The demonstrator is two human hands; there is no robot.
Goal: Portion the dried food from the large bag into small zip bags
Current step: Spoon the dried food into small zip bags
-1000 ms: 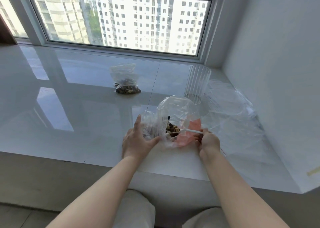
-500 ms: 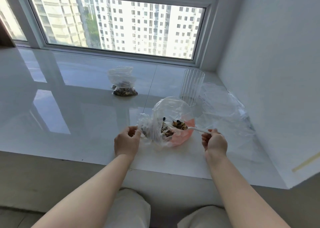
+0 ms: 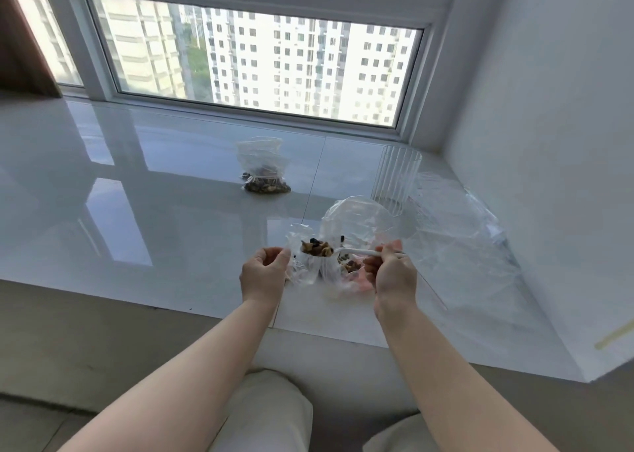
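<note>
loaded spoon (image 3: 338, 250), held by right hand (image 3: 391, 273) fingers, lay lengthwise toward frame left, bowl over small zip bag (image 3: 302, 262) pinched open by left hand (image 3: 264, 273).

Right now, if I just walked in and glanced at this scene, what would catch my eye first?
Most likely the white spoon, heaped with dark dried food, held by the right hand over the small clear bag that the left hand pinches open near the sill's front edge. Farther back sits a filled bag, with a ribbed clear glass to its right, below the bright window full of tower blocks.
</note>
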